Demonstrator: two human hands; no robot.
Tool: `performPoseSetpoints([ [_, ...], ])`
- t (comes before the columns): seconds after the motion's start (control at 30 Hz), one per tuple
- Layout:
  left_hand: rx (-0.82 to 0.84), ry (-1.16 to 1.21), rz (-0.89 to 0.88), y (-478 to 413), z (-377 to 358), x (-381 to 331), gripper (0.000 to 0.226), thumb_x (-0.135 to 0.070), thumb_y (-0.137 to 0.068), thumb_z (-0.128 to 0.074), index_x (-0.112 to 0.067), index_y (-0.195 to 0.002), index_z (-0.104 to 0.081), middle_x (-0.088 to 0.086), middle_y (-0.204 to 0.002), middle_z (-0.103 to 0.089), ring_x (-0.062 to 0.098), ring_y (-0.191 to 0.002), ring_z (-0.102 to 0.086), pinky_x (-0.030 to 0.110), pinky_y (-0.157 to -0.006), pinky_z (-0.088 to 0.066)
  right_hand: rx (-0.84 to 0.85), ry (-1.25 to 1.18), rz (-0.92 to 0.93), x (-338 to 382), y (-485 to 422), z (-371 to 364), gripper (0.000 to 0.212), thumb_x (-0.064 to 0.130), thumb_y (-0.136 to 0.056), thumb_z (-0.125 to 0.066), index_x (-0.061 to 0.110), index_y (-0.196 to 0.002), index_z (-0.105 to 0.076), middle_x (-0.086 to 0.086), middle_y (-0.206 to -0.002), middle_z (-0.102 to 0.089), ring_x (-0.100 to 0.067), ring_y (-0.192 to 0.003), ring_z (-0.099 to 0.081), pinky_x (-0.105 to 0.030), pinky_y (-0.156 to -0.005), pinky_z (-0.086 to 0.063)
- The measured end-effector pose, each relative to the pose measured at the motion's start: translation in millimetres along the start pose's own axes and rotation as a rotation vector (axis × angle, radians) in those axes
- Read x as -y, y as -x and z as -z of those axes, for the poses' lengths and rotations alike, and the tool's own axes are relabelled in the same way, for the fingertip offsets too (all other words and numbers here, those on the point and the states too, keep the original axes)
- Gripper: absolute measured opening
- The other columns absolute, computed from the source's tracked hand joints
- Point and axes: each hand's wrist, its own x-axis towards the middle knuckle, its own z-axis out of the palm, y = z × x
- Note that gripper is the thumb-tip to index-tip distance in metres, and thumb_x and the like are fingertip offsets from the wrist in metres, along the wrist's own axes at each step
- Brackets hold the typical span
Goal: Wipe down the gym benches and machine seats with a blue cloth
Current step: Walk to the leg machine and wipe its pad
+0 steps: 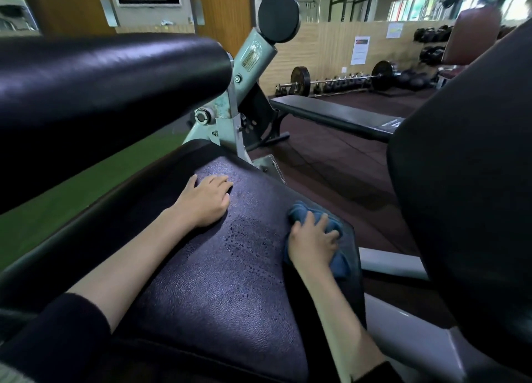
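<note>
A dark padded machine seat [224,282] fills the lower middle of the head view, speckled with spray droplets down its centre. My right hand [312,240] presses a crumpled blue cloth [331,227] onto the seat's right edge, fingers curled over it. My left hand [205,199] lies flat on the far part of the seat, fingers apart and holding nothing. A flat black bench [334,115] stands beyond the machine, in the middle distance.
A thick black roller pad [109,89] crosses the upper left above the seat. The machine's pale green frame [230,115] rises behind the seat. A large black back pad [466,181] stands at right. A barbell [339,79] and dumbbells line the far wall.
</note>
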Motion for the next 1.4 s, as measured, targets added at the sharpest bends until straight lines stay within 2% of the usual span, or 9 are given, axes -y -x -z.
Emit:
performPoseSetpoints([
  [0.23, -0.021, 0.009, 0.073, 30.5, -1.5, 19.3, 0.049, -0.026, -0.101, -0.026, -0.019, -0.149, -0.024, -0.004, -0.157, -0.018, 0.013, -0.144, -0.015, 0.047, -0.116, -0.008, 0.096, -0.069, 0.326, 96.7, 39.9, -18.2, 0.051, 0.036, -0.099, -0.031, 0.019, -0.146, -0.023, -0.012, -0.157, -0.010, -0.041, -0.131, -0.026, -0.046, -0.108, -0.023],
  [0.33, -0.054, 0.031, 0.095, 35.2, -5.0, 21.9, 0.049, -0.025, -0.101, -0.028, -0.016, -0.149, -0.024, -0.003, -0.157, -0.020, 0.012, -0.143, -0.016, 0.045, -0.116, -0.009, 0.126, -0.073, 0.444, 101.8, 47.1, -17.8, 0.051, 0.035, -0.099, -0.032, 0.020, -0.147, -0.024, -0.009, -0.158, -0.010, -0.040, -0.130, -0.026, -0.045, -0.108, -0.023],
  [0.43, -0.062, 0.035, 0.093, 36.5, -6.5, 20.7, 0.049, -0.025, -0.101, -0.028, -0.018, -0.149, -0.024, -0.003, -0.157, -0.020, 0.013, -0.144, -0.016, 0.045, -0.116, -0.008, 0.132, -0.055, 0.475, 77.6, 46.7, -11.4, 0.051, 0.034, -0.098, -0.033, 0.023, -0.147, -0.023, -0.006, -0.158, -0.010, -0.041, -0.130, -0.026, -0.045, -0.107, -0.024],
  [0.53, -0.041, 0.058, 0.098, 37.4, -6.0, 19.7, 0.049, -0.025, -0.101, -0.027, -0.019, -0.149, -0.024, -0.003, -0.157, -0.020, 0.015, -0.144, -0.015, 0.047, -0.116, -0.006, 0.105, -0.001, 0.389, 31.5, 38.8, -4.4, 0.050, 0.034, -0.098, -0.033, 0.025, -0.146, -0.024, -0.006, -0.158, -0.012, -0.042, -0.129, -0.029, -0.045, -0.107, -0.028],
  [0.7, -0.026, 0.055, 0.101, 46.8, -6.4, 16.8, 0.049, -0.028, -0.101, -0.025, -0.019, -0.150, -0.022, -0.003, -0.158, -0.017, 0.015, -0.145, -0.013, 0.047, -0.116, -0.004, -0.036, 0.091, 0.121, -65.0, 32.5, 6.8, 0.047, 0.033, -0.098, -0.034, 0.022, -0.144, -0.030, -0.011, -0.154, -0.022, -0.040, -0.125, -0.038, -0.044, -0.103, -0.032],
  [0.9, -0.016, 0.043, 0.081, 59.0, -1.1, 16.7, 0.049, -0.030, -0.102, -0.025, -0.021, -0.150, -0.023, -0.004, -0.158, -0.018, 0.014, -0.145, -0.012, 0.047, -0.117, -0.004, 0.021, 0.028, -0.062, -40.6, 49.4, 12.2, 0.049, 0.031, -0.099, -0.028, 0.016, -0.146, -0.022, -0.014, -0.156, -0.011, -0.045, -0.127, -0.028, -0.048, -0.106, -0.026],
  [1.03, -0.007, 0.037, 0.073, 66.0, 4.8, 16.0, 0.049, -0.028, -0.101, -0.025, -0.021, -0.150, -0.022, -0.004, -0.158, -0.016, 0.013, -0.145, -0.011, 0.048, -0.117, -0.003, 0.025, 0.015, 0.044, 11.7, 66.1, 2.9, 0.051, 0.033, -0.099, -0.032, 0.018, -0.146, -0.024, -0.013, -0.157, -0.011, -0.040, -0.125, -0.032, -0.042, -0.105, -0.028],
  [1.2, -0.017, 0.009, 0.135, 79.5, 9.1, 17.9, 0.050, -0.027, -0.100, -0.025, -0.021, -0.150, -0.021, -0.006, -0.158, -0.016, 0.011, -0.145, -0.013, 0.046, -0.117, -0.006, 0.116, -0.045, 0.310, 79.9, 92.3, -10.3, 0.053, 0.033, -0.099, -0.032, 0.018, -0.148, -0.017, -0.010, -0.158, -0.004, -0.043, -0.134, -0.022, -0.047, -0.111, -0.019],
  [1.4, -0.050, 0.021, 0.143, 101.9, 0.7, 6.3, 0.051, -0.030, -0.101, -0.026, -0.021, -0.150, -0.019, -0.006, -0.158, -0.014, 0.012, -0.145, -0.011, 0.045, -0.118, -0.008, 0.119, -0.046, 0.489, 50.4, 98.8, -4.8, 0.053, 0.036, -0.098, -0.033, 0.026, -0.148, -0.020, -0.002, -0.158, -0.006, -0.039, -0.130, -0.027, -0.044, -0.109, -0.022],
])
